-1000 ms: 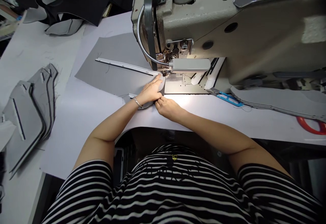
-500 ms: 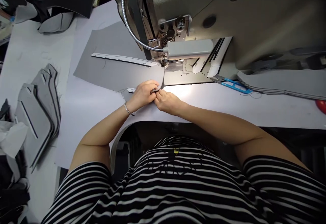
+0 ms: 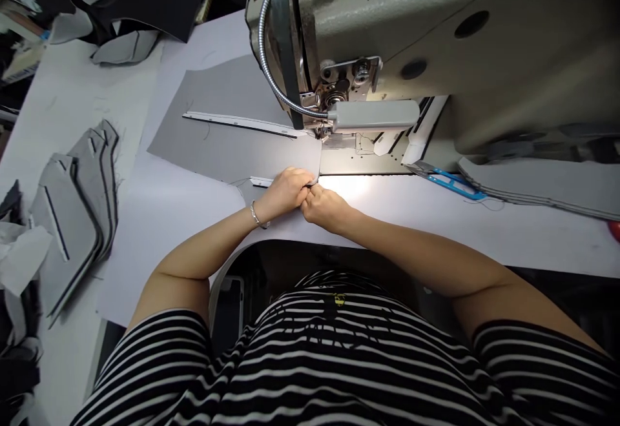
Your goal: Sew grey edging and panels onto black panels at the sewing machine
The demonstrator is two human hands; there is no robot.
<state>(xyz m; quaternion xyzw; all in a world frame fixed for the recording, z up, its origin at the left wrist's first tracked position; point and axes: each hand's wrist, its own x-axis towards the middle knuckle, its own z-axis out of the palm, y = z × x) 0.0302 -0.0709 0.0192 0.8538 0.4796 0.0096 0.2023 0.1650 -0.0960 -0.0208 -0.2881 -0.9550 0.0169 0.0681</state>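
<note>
A grey fabric panel (image 3: 232,148) lies on the white table, its right end beside the needle area of the sewing machine (image 3: 322,126). A white strip with a black edge (image 3: 242,125) runs along the panel. My left hand (image 3: 287,193) is closed on the panel's near right corner. Against it, my right hand (image 3: 325,208) pinches at the same corner, its fingertips partly hidden. Below the panel's near edge, a second white-and-black strip (image 3: 260,182) on grey fabric sticks out left of my left hand.
Blue-handled thread snips (image 3: 453,184) lie right of the machine bed, by a stack of grey panels (image 3: 547,184). More grey pieces (image 3: 72,213) are stacked at left. A lamp (image 3: 372,116) on a flexible metal neck hangs over the bed. Dark fabric (image 3: 155,0) sits at far left.
The camera view has shifted, so the scene sits lower and slightly to the right. Both hands stay together at the panel's corner, and the corner now looks flatter, with less of its folded edge showing.
</note>
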